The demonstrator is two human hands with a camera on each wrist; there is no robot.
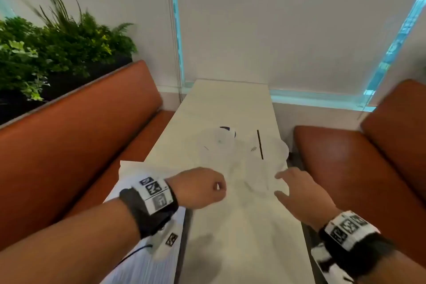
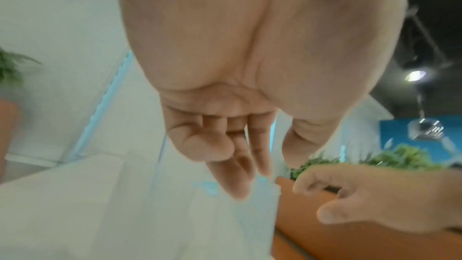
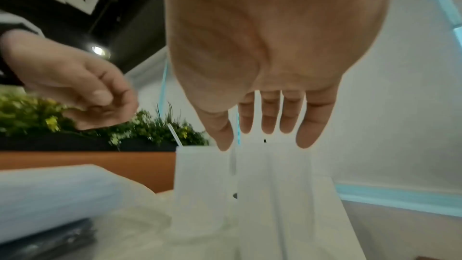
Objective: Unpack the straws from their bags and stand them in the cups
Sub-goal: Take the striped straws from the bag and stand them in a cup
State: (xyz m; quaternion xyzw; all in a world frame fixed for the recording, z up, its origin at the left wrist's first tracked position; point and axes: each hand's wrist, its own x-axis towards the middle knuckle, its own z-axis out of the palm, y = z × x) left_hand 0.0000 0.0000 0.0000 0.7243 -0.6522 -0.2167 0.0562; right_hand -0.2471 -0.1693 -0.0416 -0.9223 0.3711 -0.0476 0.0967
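one thin black straw [image 1: 260,144] stood in a clear plastic cup [image 1: 265,163]; right hand [image 1: 299,191] spread, left hand [image 1: 198,188] loosely curled, holding nothing visible; more remained.

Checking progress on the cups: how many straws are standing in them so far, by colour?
black straw: 1
white straw: 1
Total: 2 straws. The clear cups themselves are too blurred to count.
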